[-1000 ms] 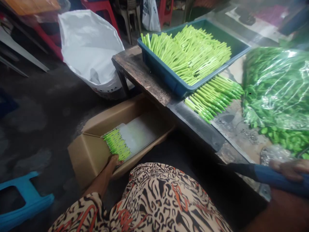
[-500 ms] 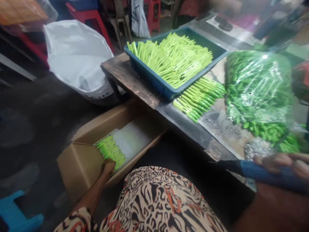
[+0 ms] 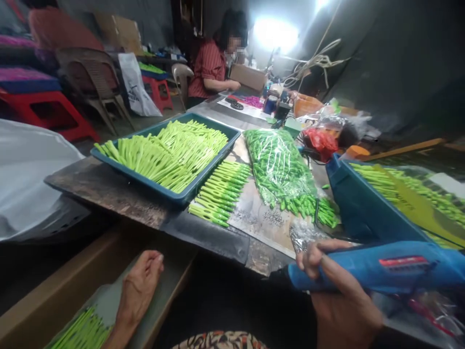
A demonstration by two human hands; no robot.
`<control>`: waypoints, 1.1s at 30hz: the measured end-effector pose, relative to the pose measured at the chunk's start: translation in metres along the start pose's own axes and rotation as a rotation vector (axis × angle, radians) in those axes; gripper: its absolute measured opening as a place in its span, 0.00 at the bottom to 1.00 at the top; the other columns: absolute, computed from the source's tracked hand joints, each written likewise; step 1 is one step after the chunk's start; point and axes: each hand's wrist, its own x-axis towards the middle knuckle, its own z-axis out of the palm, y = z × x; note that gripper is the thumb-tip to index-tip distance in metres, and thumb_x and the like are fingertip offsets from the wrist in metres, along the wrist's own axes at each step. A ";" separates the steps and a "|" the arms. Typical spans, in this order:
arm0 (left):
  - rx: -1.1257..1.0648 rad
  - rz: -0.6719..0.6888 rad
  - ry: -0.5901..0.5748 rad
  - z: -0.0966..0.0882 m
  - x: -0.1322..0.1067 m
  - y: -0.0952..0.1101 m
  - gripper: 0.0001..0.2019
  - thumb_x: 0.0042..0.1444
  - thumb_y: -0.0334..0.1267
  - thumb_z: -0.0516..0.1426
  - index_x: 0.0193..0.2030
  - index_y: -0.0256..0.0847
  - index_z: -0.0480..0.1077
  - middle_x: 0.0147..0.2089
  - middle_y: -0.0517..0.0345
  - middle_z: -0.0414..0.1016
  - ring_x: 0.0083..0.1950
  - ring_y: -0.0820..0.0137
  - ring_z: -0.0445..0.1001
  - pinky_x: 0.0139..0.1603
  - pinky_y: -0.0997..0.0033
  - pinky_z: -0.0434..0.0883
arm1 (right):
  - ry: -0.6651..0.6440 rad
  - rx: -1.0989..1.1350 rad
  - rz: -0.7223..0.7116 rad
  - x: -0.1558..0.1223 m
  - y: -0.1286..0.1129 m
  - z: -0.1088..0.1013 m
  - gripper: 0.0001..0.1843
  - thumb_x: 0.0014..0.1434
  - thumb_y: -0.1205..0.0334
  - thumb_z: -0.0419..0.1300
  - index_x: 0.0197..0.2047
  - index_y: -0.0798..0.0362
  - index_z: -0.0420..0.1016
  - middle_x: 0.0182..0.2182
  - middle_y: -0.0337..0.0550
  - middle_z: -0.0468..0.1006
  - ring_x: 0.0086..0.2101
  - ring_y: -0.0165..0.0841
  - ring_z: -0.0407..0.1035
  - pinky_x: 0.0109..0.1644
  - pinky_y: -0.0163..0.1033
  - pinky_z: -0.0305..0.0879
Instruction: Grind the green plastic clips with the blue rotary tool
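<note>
My right hand [image 3: 337,291] is wrapped round the barrel of a blue power tool [image 3: 385,269] at the table's near edge. Down at the lower left, my left hand [image 3: 140,288] hangs over a cardboard box [image 3: 47,295], fingers loosely curled and holding nothing. A bundle of green pens [image 3: 83,334] lies in the box just below that hand. On the table, a row of green pens [image 3: 220,194] lies beside a blue tray [image 3: 174,194] heaped with green pen barrels, and a clear bag of green parts [image 3: 281,169] sits to the right.
A second blue tray [image 3: 363,208] with green pens stands at the right. A white sack [image 3: 25,179] sits at the left. Another person in a red shirt [image 3: 209,65] works at the far end of the table, near red stools and plastic chairs.
The view has swung up from the box to the table. My left hand has let go of the pen bundle and lifted away. My right hand still holds the blue tool.
</note>
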 end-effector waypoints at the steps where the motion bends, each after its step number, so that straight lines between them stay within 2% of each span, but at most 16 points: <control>1: -0.057 0.019 -0.019 0.000 0.003 0.024 0.12 0.55 0.50 0.48 0.33 0.45 0.63 0.23 0.64 0.69 0.23 0.71 0.67 0.25 0.74 0.66 | 0.006 0.011 0.005 0.000 -0.001 -0.001 0.09 0.47 0.69 0.58 0.34 0.53 0.67 0.21 0.37 0.69 0.19 0.25 0.61 0.27 0.35 0.60; 5: -0.131 0.253 -0.079 0.004 0.015 0.109 0.13 0.56 0.49 0.46 0.28 0.45 0.62 0.22 0.64 0.63 0.22 0.71 0.64 0.27 0.72 0.64 | 0.032 0.074 0.083 0.000 -0.002 -0.008 0.10 0.46 0.69 0.58 0.35 0.52 0.66 0.22 0.37 0.68 0.20 0.26 0.62 0.27 0.35 0.61; 7: -0.065 0.388 -0.107 0.010 0.026 0.135 0.14 0.57 0.47 0.46 0.26 0.44 0.62 0.21 0.63 0.61 0.23 0.71 0.62 0.29 0.72 0.63 | 0.035 0.097 0.134 0.001 -0.004 -0.013 0.11 0.46 0.69 0.59 0.34 0.51 0.65 0.22 0.37 0.68 0.21 0.26 0.62 0.28 0.35 0.62; 9: -0.014 0.501 -0.093 0.018 0.040 0.150 0.13 0.57 0.44 0.46 0.26 0.43 0.62 0.23 0.62 0.62 0.25 0.71 0.62 0.29 0.72 0.62 | 0.017 0.104 0.176 0.002 -0.005 -0.020 0.11 0.46 0.68 0.60 0.34 0.49 0.65 0.23 0.37 0.67 0.22 0.27 0.62 0.28 0.37 0.62; 12: 0.093 0.664 -0.058 0.030 0.063 0.160 0.08 0.57 0.36 0.46 0.30 0.41 0.63 0.30 0.58 0.67 0.32 0.69 0.67 0.36 0.71 0.64 | -0.069 0.096 0.224 0.004 -0.006 -0.030 0.10 0.48 0.66 0.60 0.35 0.48 0.64 0.24 0.38 0.67 0.22 0.29 0.63 0.28 0.39 0.61; 14: 0.168 0.759 -0.069 0.034 0.077 0.165 0.06 0.56 0.31 0.47 0.34 0.39 0.65 0.35 0.54 0.69 0.37 0.68 0.68 0.40 0.70 0.65 | -0.118 0.096 0.205 0.004 -0.006 -0.035 0.09 0.49 0.65 0.59 0.35 0.47 0.64 0.24 0.38 0.67 0.23 0.30 0.63 0.28 0.40 0.61; 20: 0.411 0.958 -0.245 0.036 0.099 0.183 0.13 0.51 0.23 0.48 0.37 0.39 0.70 0.37 0.51 0.65 0.41 0.64 0.63 0.44 0.65 0.64 | -0.120 0.133 0.188 0.003 -0.001 -0.034 0.09 0.51 0.63 0.59 0.36 0.46 0.64 0.24 0.37 0.68 0.23 0.27 0.63 0.29 0.37 0.59; 26: 0.544 1.065 -0.344 0.043 0.109 0.188 0.18 0.48 0.20 0.47 0.37 0.39 0.73 0.37 0.49 0.63 0.40 0.61 0.61 0.40 0.63 0.62 | -0.094 0.133 0.146 0.004 0.000 -0.028 0.08 0.51 0.63 0.58 0.37 0.48 0.65 0.25 0.37 0.68 0.24 0.26 0.63 0.30 0.36 0.59; 33: 0.612 1.156 -0.341 0.049 0.118 0.183 0.14 0.52 0.22 0.47 0.37 0.36 0.71 0.38 0.47 0.65 0.40 0.61 0.62 0.41 0.63 0.62 | 0.005 0.128 0.091 0.007 -0.002 -0.019 0.10 0.48 0.62 0.60 0.36 0.50 0.66 0.23 0.36 0.68 0.21 0.24 0.61 0.29 0.35 0.58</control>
